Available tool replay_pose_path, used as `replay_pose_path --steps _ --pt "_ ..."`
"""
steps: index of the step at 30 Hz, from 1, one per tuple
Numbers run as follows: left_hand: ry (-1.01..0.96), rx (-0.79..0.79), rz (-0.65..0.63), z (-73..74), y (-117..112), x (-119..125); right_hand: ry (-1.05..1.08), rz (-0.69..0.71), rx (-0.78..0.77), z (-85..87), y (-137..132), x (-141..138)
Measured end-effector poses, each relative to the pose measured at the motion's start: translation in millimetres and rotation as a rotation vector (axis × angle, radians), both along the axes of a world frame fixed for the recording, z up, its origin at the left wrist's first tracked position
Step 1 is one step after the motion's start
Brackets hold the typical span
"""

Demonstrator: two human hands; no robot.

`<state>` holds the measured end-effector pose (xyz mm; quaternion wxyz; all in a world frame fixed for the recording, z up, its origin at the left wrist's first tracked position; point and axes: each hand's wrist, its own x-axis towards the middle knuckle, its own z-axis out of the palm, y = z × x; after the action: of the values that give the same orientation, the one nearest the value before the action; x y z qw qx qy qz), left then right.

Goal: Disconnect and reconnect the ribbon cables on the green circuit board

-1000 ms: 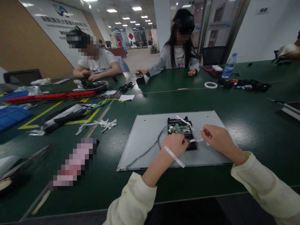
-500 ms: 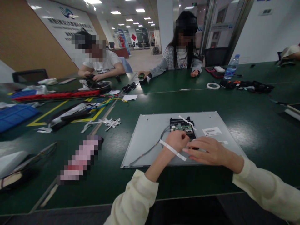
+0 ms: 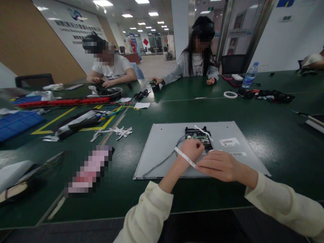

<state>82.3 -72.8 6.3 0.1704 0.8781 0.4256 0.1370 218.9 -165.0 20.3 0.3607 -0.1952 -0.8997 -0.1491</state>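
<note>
Metal-backed panel (image 3: 164, 145) lies by worktop's (image 3: 116, 195) near edge, probably for easy reach. Our left hand (image 3: 191, 150) curls over circuit board (image 3: 198, 137), grip unclear; right hand (image 3: 219, 165) pinches tape strip (image 3: 186, 157) across left wrist, likely parked handy.

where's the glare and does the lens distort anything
Head view: pale glare on the green table, clearest just right of the silver panel, which itself looks mostly matte; head view: a wide-angle look, with the blue basket seemingly stretched near the left edge.
</note>
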Motion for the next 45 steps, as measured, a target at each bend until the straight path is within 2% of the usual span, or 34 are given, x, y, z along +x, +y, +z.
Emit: replay_pose_path --steps 3,7,11,13,17,22,27,33,37,45 --pt "0.02 0.049 0.088 6.7 6 -8 0.083 -0.051 0.01 1.9 3 2" --pt "0.015 0.153 0.27 15.1 25 -32 0.221 -0.229 0.059 2.5 21 4" --pt "-0.051 0.213 0.428 14.9 47 -59 0.159 -0.402 0.015 -1.0 44 -7" --pt "-0.091 0.221 0.457 12.1 55 -67 0.09 -0.445 -0.041 -6.2 52 -17" --pt "-0.15 0.193 0.423 8.0 58 -71 -0.008 -0.472 -0.118 -22.0 61 -36" --pt "-0.13 0.149 0.352 10.4 53 -69 -0.075 -0.424 -0.167 -35.7 64 -47" --pt "0.001 0.0 0.308 9.5 56 -75 -0.033 -0.445 -0.174 -37.8 63 -47" --pt "0.101 -0.176 0.153 5.8 61 -83 -0.011 -0.5 -0.17 -40.4 63 -47" --pt "0.106 -0.225 0.157 7.4 61 -85 -0.032 -0.496 -0.159 -41.1 63 -48" --pt "0.113 -0.227 0.175 13.0 58 -89 0.009 -0.483 -0.182 -37.1 63 -51"
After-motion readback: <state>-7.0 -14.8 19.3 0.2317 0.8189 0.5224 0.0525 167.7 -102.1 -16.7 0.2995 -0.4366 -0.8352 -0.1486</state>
